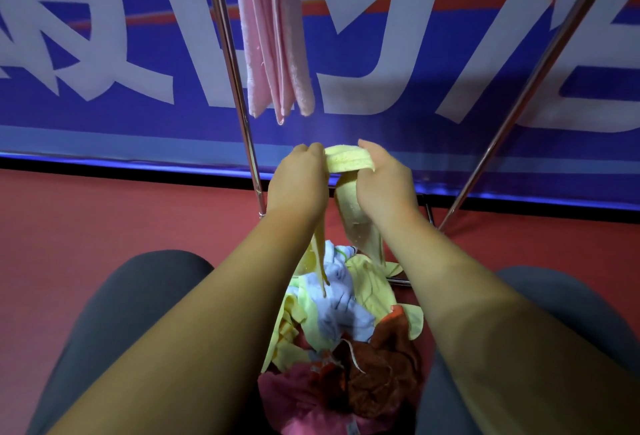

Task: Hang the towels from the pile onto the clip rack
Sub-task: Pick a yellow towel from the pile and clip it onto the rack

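Observation:
A yellow towel (348,161) is stretched between both hands above the pile. My left hand (299,175) grips its left end, and my right hand (384,178) grips the right end; the rest of the cloth hangs down between my forearms. The pile of towels (346,337) lies on the floor between my knees, with yellow, light blue, dark red and pink pieces. A pink towel (273,40) hangs from above, between the rack's metal poles (232,71). The clips themselves are out of view.
A second slanted metal pole (526,88) of the rack stands to the right. Behind it is a blue banner (104,54) with large white letters. The floor (104,213) is red. My knees in grey trousers (121,313) flank the pile.

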`<action>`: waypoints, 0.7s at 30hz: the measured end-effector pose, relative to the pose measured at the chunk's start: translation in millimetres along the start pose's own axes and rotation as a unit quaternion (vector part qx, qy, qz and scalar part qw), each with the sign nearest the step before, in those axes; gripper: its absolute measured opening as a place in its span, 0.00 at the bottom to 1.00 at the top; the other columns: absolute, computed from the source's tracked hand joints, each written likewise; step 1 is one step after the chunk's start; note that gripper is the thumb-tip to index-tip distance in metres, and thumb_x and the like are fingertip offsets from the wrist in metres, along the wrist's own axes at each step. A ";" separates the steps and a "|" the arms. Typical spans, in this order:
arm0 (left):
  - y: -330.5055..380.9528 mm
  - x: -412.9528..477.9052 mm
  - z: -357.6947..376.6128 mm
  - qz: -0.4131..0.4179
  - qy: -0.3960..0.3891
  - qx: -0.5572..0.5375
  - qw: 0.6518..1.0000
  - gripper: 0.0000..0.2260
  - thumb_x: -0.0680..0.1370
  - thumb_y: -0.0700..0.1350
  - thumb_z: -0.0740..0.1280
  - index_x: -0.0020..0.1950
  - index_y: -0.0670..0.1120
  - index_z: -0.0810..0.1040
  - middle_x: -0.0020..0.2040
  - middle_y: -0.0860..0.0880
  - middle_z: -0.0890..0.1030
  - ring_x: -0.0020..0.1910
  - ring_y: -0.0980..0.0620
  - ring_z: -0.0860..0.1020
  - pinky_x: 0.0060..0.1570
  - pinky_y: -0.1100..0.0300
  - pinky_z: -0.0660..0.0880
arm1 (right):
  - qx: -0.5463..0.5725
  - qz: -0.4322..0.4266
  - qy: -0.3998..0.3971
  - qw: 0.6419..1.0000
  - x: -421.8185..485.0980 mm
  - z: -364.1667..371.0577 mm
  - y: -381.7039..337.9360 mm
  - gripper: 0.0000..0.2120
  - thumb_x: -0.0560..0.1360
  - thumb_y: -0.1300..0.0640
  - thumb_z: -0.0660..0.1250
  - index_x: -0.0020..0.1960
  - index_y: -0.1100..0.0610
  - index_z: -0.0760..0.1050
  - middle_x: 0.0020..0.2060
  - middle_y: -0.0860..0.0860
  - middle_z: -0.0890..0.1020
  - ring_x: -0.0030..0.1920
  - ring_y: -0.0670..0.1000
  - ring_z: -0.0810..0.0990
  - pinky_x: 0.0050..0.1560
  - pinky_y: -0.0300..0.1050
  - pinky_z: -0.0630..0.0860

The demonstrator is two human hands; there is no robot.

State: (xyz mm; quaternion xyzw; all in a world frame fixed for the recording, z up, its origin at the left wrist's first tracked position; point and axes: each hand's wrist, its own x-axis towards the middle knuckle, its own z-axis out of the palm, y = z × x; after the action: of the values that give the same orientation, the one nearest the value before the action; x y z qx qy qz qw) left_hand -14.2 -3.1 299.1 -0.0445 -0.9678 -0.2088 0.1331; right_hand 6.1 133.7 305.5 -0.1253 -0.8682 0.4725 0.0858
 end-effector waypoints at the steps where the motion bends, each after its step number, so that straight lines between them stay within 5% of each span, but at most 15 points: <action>1: -0.4 1.2 1.5 -0.007 -0.002 -0.008 1.000 0.08 0.77 0.34 0.65 0.53 0.44 0.76 0.46 0.45 0.76 0.44 0.41 0.77 0.39 0.46 0.74 | -0.008 -0.006 0.004 1.000 1.5 0.7 1.9 0.23 0.79 0.63 0.58 0.66 0.44 0.79 0.53 0.49 0.84 0.56 0.57 0.82 0.50 0.43 0.75; 3: 2.5 1.7 -0.9 -0.021 0.008 -0.053 0.998 0.04 0.79 0.38 0.66 0.52 0.44 0.77 0.45 0.46 0.79 0.45 0.41 0.78 0.41 0.47 0.75 | -0.040 -0.022 0.007 0.999 3.7 1.0 5.0 0.14 0.77 0.63 0.60 0.56 0.49 0.78 0.41 0.48 0.81 0.47 0.59 0.81 0.42 0.46 0.73; 7: 14.0 -0.9 -16.8 -0.041 0.018 -0.197 0.979 0.08 0.80 0.42 0.65 0.57 0.44 0.81 0.48 0.47 0.83 0.45 0.46 0.79 0.43 0.54 0.75 | -0.067 -0.036 -0.004 0.997 6.0 0.5 8.5 0.03 0.75 0.56 0.67 0.48 0.52 0.75 0.38 0.49 0.81 0.41 0.57 0.79 0.40 0.51 0.76; 13: -3.3 9.3 -25.4 -0.034 0.000 -0.160 0.987 0.14 0.79 0.38 0.63 0.57 0.51 0.85 0.47 0.52 0.85 0.48 0.50 0.80 0.45 0.57 0.74 | -0.080 -0.050 -0.067 0.993 15.4 -7.3 7.7 0.07 0.77 0.52 0.67 0.47 0.54 0.80 0.39 0.51 0.83 0.45 0.57 0.82 0.45 0.51 0.78; 17: -22.3 17.0 -46.1 0.024 -0.102 -0.161 0.981 0.07 0.80 0.43 0.69 0.53 0.54 0.86 0.45 0.56 0.85 0.46 0.56 0.82 0.45 0.57 0.79 | -0.049 -0.070 -0.124 0.989 17.3 -21.7 0.2 0.09 0.76 0.51 0.69 0.54 0.44 0.86 0.44 0.44 0.87 0.48 0.46 0.85 0.49 0.46 0.79; 21: -31.4 14.7 -61.1 0.038 -0.176 -0.216 0.960 0.04 0.82 0.49 0.71 0.49 0.53 0.86 0.42 0.56 0.85 0.42 0.59 0.82 0.43 0.59 0.79 | -0.003 -0.046 -0.152 0.987 15.4 -35.3 -3.4 0.12 0.72 0.60 0.70 0.49 0.45 0.88 0.38 0.43 0.88 0.38 0.40 0.83 0.37 0.35 0.76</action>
State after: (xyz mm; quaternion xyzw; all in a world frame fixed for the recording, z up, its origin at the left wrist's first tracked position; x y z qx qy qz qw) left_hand -18.1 -56.6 344.5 -0.1452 -0.9054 -0.3966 -0.0439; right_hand 0.4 164.7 327.9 -0.0120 -0.8773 0.4791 -0.0261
